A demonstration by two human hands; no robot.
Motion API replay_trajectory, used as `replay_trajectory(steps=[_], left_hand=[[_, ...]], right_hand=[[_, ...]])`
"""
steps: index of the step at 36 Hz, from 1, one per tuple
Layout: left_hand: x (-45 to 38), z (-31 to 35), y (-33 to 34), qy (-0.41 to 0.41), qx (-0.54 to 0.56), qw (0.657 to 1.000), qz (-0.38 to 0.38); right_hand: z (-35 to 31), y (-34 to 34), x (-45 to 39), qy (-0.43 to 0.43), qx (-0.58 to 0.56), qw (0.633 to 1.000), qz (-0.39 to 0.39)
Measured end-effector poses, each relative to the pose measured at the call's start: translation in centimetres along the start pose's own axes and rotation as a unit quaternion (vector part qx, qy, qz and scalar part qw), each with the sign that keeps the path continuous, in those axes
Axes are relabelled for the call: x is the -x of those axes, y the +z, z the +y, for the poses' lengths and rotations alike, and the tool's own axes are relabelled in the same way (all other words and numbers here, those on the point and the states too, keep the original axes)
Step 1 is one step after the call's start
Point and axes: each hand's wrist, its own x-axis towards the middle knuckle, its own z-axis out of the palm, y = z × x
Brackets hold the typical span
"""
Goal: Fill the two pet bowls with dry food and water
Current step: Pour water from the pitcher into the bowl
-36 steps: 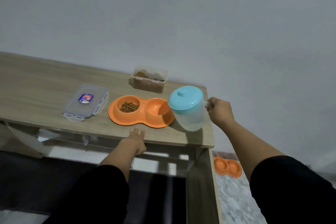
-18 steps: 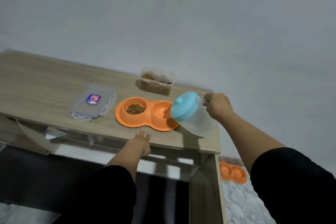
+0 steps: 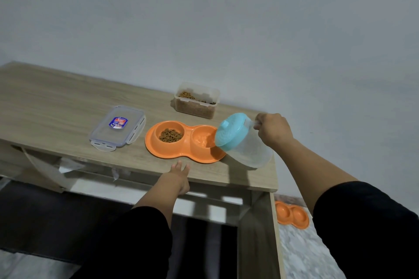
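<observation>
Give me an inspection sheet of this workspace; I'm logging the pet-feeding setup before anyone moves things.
Surface: wooden table, pale grain, against a grey wall.
Job's things: orange double bowl near the front edge, kibble in its left well, right well taking water; jug with blue lid tilted toward that right well; open food container behind, part full.
Clutter: clear snap-lock lid lying flat left of the bowl.
Grippers: right hand grips the jug's handle; left hand rests on the table's front edge, fingers straight.
Cables: nothing seen.
Surroundings: second orange double bowl on the floor, right of the table.
</observation>
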Motion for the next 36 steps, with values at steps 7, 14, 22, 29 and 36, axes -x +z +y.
replay_trajectory(steps=[7,14,22,29,36], left_hand=[[0.0,-0.1,0.0,0.004,-0.009,1.0,0.001],[0.1,-0.1,0.0,0.004,-0.005,1.0,0.003],[0.0,-0.2,0.1,0.003,0.003,1.0,0.01],[-0.1,-0.2,0.5,-0.001,0.018,1.0,0.019],[-0.1,-0.3,0.3,0.003,0.029,0.999,0.013]], right_hand=[[0.2,0.0,0.2,0.002,0.006,1.0,0.013],[1.2,0.6,1.2,0.023,-0.013,0.999,0.034],[3.4,1.4,3.2,0.083,-0.121,0.987,0.069],[5.2,3.2,5.5,0.158,-0.276,0.945,0.073],[5.8,5.9,7.4,0.222,-0.353,0.908,0.054]])
